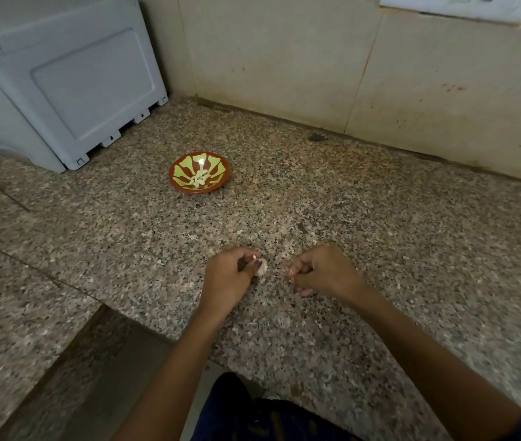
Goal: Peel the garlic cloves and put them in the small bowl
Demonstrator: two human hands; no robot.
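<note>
Dim, soft indoor light; edges bend and blur, with glare inside the bowl (217, 163).

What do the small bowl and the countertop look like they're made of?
Small bowl: probably glazed ceramic or melamine; glossy highlight, painted red and yellow-green pattern. Countertop: polished granite by its look; speckled pink, grey and black grain with a soft sheen.

The small bowl (199, 173) (peeled cloves (201, 180) inside) sits on the counter (380, 237), beyond both hands.
</note>
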